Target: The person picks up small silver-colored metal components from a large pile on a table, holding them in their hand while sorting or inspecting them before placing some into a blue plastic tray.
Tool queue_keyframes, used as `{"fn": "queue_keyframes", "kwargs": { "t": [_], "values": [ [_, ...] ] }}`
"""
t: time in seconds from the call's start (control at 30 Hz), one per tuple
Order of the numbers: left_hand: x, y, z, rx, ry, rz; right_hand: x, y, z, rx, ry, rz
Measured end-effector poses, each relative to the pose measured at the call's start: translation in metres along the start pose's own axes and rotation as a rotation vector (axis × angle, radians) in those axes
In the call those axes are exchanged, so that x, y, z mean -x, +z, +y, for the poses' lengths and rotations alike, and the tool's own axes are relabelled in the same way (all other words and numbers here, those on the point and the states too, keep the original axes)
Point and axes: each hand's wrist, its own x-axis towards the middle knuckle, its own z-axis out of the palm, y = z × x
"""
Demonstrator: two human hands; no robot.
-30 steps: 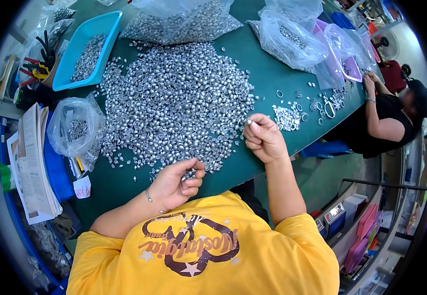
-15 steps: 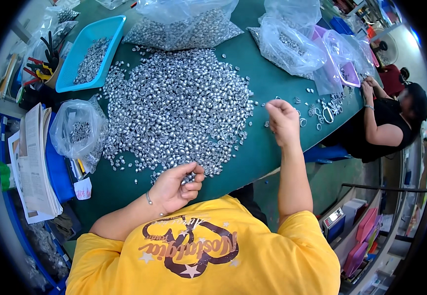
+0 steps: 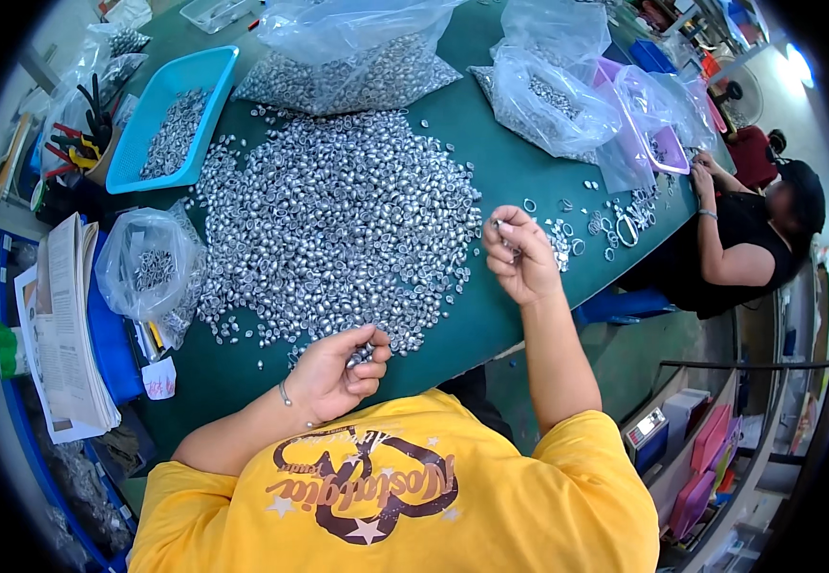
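Several small silver metal pieces (image 3: pixel 361 354) sit in my left hand (image 3: pixel 330 371), fingers curled round them, at the near edge of the heap (image 3: pixel 338 224) of like pieces. My right hand (image 3: pixel 529 256), just right of the heap, pinches one silver piece (image 3: pixel 499 223) between thumb and fingers; its exact shape is too small for me to make out. Further right of the heap, flat silver bits (image 3: pixel 561 239) and a silver ring (image 3: pixel 627 229) lie on the green table (image 3: pixel 472 329). Left of the heap stands an open clear bag (image 3: pixel 123 253); at its far left corner, a turquoise basket (image 3: pixel 206 72). Behind the heap slumps a large plastic bag (image 3: pixel 338 36) of pieces. Well right of it, a co-worker in black (image 3: pixel 749 244) sits by a lilac basket (image 3: pixel 670 151).
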Motion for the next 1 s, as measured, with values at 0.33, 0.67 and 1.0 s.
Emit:
{"fn": "queue_keyframes", "kwargs": {
  "t": [0.33, 0.67, 1.0],
  "values": [
    [0.000, -0.006, -0.001, 0.026, -0.002, -0.014, 0.011, -0.006, 0.012, -0.248, 0.068, -0.130],
    [-0.001, -0.008, -0.001, 0.010, -0.002, -0.001, 0.006, 0.026, 0.027, 1.373, -0.144, 0.217],
    [0.000, -0.008, -0.002, 0.018, 0.006, -0.001, 0.004, 0.037, 0.038, 2.018, -0.376, 0.147]
  ]
}}
